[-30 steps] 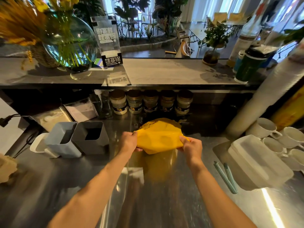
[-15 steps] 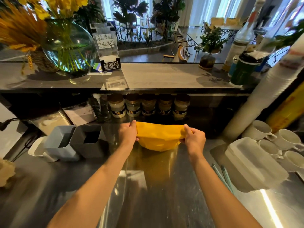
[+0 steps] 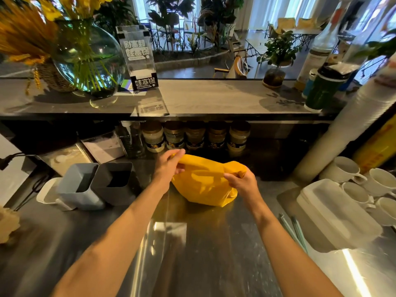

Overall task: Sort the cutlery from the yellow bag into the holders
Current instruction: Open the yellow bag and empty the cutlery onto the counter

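Both our hands, left hand [image 3: 169,166] and right hand [image 3: 242,181], pinch the yellow bag [image 3: 203,185] between them; tugging unevenly could spill hidden cutlery across the desk [image 3: 203,254].

Both hands [image 3: 169,166] [image 3: 242,183] grip the yellow bag [image 3: 203,185].

The person's two forearms were bare to the frame's edge, without sleeves; the left hand [image 3: 169,166] and right hand [image 3: 243,183] wore nothing.
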`<state>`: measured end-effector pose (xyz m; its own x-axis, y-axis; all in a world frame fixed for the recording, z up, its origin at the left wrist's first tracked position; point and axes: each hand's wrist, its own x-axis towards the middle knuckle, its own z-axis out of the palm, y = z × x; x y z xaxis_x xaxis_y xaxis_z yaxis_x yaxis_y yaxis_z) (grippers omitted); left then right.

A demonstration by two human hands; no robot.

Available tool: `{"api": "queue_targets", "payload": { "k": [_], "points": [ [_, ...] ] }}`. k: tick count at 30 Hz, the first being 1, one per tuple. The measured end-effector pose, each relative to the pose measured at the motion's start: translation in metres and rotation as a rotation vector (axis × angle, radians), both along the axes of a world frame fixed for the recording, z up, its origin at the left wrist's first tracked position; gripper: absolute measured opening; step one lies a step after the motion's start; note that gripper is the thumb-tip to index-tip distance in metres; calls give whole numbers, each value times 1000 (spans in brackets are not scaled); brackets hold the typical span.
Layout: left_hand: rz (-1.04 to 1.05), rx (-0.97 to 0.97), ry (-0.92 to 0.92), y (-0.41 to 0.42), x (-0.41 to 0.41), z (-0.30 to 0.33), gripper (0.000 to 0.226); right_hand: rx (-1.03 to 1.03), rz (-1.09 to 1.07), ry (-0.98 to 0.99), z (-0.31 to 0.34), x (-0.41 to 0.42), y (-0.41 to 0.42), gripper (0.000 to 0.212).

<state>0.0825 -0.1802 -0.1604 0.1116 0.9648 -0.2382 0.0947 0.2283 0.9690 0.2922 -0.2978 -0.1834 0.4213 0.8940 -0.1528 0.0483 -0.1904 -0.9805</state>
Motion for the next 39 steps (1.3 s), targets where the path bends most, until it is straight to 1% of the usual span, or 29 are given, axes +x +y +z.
{"api": "queue_targets", "payload": {
  "k": [1, 3, 6, 7, 9, 11, 13, 14, 17, 18, 19, 21, 23, 25, 27, 29, 31, 33, 35, 37, 38, 39],
  "points": [
    [-52, 12, 13, 0, -2, -3, 46, -16, -27, -2, 2, -3, 1, 15],
    [-98, 34, 105, 2, -5, -12, 60, -22, -62, 2, 2, -5, 6, 5],
    [-94, 59, 330, 3, -7, -27, 75, 10, -103, -25, 10, -7, 16, 10],
    [-122, 53, 393, 3, -7, -32, 83, 29, -113, -25, 15, -8, 20, 12],
    [-219, 9, 424, 3, -3, -35, 104, 65, -155, -16, 25, -9, 27, 11],
    [-281, -54, 403, 6, 3, -37, 115, 92, -181, 10, 29, -7, 34, 8],
    [-251, -82, 422, 12, 9, -38, 107, 82, -131, 47, 27, -4, 37, 6],
    [-227, -76, 420, 14, 10, -39, 97, 52, -105, 55, 26, -3, 39, 9],
    [-225, -35, 246, 25, 10, -44, 48, -54, -142, -10, 23, 1, 48, 35],
    [-213, -24, 179, 26, 11, -43, 39, -59, -172, -47, 25, 3, 51, 42],
    [-184, -20, 124, 29, 12, -41, 36, -45, -190, -77, 26, 5, 54, 47],
    [-134, -4, 38, 36, 17, -32, 32, 1, -211, -141, 36, 6, 60, 46],
    [-109, 7, 8, 42, 21, -21, 20, 75, -224, -191, 49, 5, 66, 30],
    [-79, 69, 7, 51, 22, -9, 20, 180, -249, -187, 60, 6, 72, 17],
    [-58, 139, -26, 60, 23, 4, 18, 296, -275, -121, 65, 11, 78, 13],
    [-88, 190, -100, 69, 25, 15, 11, 359, -306, -66, 71, 14, 81, 13],
    [-130, 190, -166, 74, 26, 21, 16, 312, -317, -35, 74, 15, 82, 16],
    [-114, 143, -215, 76, 25, 22, 20, 223, -261, -33, 71, 17, 79, 21],
    [-94, 76, -216, 75, 24, 20, 22, 160, -197, -43, 66, 19, 75, 15],
    [-66, 26, -204, 71, 23, 21, 32, 130, -162, -68, 65, 21, 73, 8],
    [-44, 31, -219, 70, 22, 22, 33, 133, -161, -75, 65, 22, 72, 8],
    [-27, 54, -231, 71, 21, 23, 29, 152, -171, -73, 66, 24, 72, 8]
  ]
}}
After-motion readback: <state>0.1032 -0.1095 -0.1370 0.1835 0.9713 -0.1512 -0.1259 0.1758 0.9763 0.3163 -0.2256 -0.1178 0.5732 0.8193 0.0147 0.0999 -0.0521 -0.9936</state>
